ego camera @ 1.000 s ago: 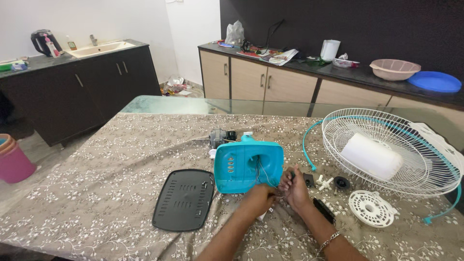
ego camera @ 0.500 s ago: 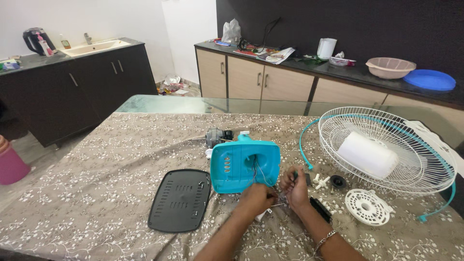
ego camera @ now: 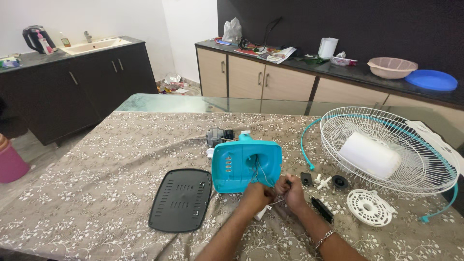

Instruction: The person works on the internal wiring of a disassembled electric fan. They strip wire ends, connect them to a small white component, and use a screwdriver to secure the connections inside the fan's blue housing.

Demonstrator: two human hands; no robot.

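A flat black vented plastic base plate (ego camera: 180, 199) lies leftmost. Beside it stands the turquoise plastic fan housing (ego camera: 246, 166); just below it, left hand (ego camera: 255, 197) and right hand (ego camera: 290, 193) pinch its thin wires (ego camera: 263, 175). A white wire fan guard (ego camera: 386, 145) lies rightmost.

I am sitting in a home's kitchen and dining room. A patterned tablecloth (ego camera: 96, 193) is covering the glass-topped dining table (ego camera: 193, 103) in front of me. A dark counter (ego camera: 72, 72) on one side is holding a built-in sink (ego camera: 94, 46) and an electric kettle (ego camera: 34, 38). Beige cabinets (ego camera: 261, 79) are running along a dark wall, and their top is carrying a pink bowl (ego camera: 391, 67), a blue plate (ego camera: 431, 79), a white jug (ego camera: 327, 48) and scattered papers (ego camera: 278, 54). A pink bin (ego camera: 10, 164) is standing on the tiled floor.
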